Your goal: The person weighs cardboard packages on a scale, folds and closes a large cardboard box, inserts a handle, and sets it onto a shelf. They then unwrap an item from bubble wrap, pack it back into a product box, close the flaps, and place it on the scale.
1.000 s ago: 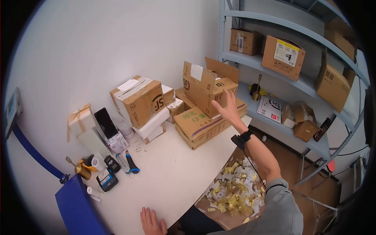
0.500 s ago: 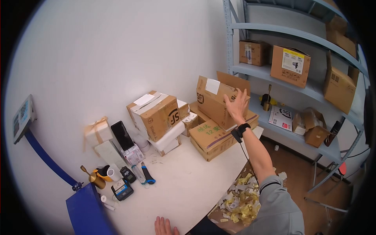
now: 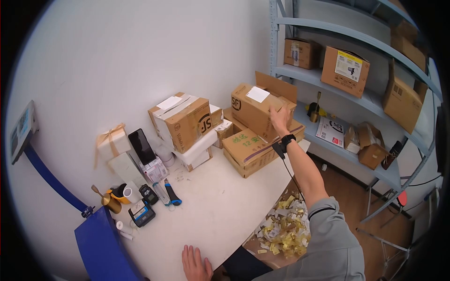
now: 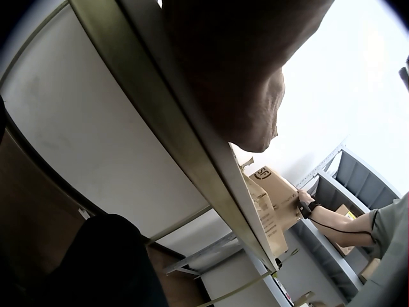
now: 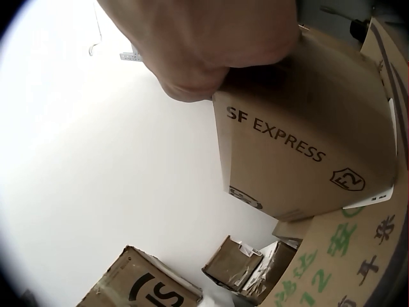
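Note:
At the back right of the table, my right hand [image 3: 280, 118] reaches over the top of an SF carton [image 3: 251, 108] with a white label, fingers bent down at its upper edge. In the right wrist view the hand [image 5: 217, 45] touches the top of that carton [image 5: 287, 147], partly hiding it. Beneath lies a flatter carton [image 3: 248, 152] with green writing. Near the front edge of the white table [image 3: 213, 201], my left hand [image 3: 196, 266] rests flat with its fingers extended.
A taped SF box [image 3: 183, 124] stands on white packages to the left. Phone [image 3: 141, 146], blue-black cutter [image 3: 172, 193] and label printer [image 3: 141, 213] lie further left. A grey shelf [image 3: 370, 110] holds boxes at right; paper scraps [image 3: 286, 227] fill a carton below the table edge.
My right hand has come down onto the carton's top, its fingers bending more. The upright flap with the white label now lies folded over the top. My left hand stays on the table.

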Demonstrator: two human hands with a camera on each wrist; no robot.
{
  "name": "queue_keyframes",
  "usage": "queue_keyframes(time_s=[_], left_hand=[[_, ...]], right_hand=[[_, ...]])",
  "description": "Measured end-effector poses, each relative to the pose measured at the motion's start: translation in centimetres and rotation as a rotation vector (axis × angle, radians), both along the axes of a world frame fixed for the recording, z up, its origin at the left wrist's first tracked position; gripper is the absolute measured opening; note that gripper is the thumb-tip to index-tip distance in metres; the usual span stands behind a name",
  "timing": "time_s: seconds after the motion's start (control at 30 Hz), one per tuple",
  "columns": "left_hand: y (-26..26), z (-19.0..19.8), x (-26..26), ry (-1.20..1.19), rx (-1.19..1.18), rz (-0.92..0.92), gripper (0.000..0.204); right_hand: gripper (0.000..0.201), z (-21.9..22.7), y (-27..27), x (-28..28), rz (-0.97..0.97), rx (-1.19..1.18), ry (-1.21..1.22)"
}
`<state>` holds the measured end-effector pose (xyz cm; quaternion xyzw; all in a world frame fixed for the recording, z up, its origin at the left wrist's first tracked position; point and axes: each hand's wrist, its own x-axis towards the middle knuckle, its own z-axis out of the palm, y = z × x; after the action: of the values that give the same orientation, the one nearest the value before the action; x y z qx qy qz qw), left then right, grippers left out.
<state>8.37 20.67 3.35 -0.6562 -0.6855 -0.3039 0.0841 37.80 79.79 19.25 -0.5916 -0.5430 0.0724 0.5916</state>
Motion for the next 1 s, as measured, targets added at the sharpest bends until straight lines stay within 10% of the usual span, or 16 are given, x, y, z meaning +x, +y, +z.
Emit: queue_keyframes(time_s=[0.17, 0.23, 0.33, 1.0], left_hand=[[0.2, 0.0, -0.4, -0.010, 0.033, -0.007, 0.052], [0.5, -0.1, -0.2, -0.011, 0.032, -0.003, 0.050], [0.9, -0.3, 0.0, -0.040, 0.016, -0.001, 0.049], [0.9, 0.7, -0.5, 0.036, -0.098, -0.027, 0.047]], right_hand=[[0.067, 0.9, -2.4, -0.8, 0.112, 0.438, 0.114], [0.078, 0.2, -2.3, 0.3, 0.039, 0.079, -0.493], [0.080, 0.2, -4.0, 1.1, 0.062, 0.013, -0.583], [0.076, 1.3, -2.7, 0.2, 0.056, -0.126, -0.446]])
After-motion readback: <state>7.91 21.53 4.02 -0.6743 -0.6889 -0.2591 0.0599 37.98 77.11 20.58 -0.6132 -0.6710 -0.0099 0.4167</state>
